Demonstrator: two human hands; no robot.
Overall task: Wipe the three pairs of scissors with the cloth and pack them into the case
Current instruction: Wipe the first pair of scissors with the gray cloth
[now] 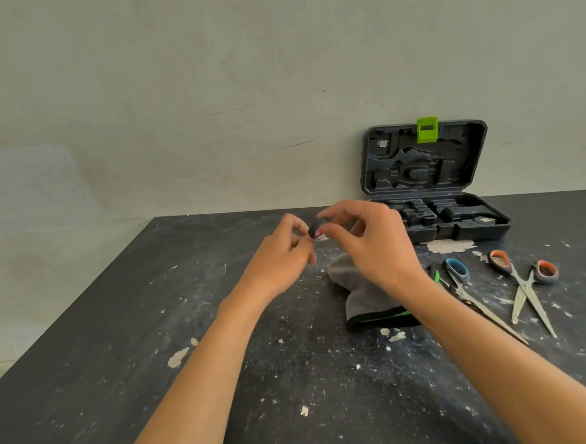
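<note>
We hold both bare forearms out ahead, converging toward the middle. Our left hand (283, 246) curls loosely, thumb and forefinger pinched together. Our right hand (368, 241) arches palm-down just beside it, its thumb and forefinger also pinched, fingertips of both hands nearly meeting.

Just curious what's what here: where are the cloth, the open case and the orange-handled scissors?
cloth (361, 300): head view, its grey middle.
open case (425, 159): head view, inside of the raised lid.
orange-handled scissors (525, 284): head view, the pivot.
</note>
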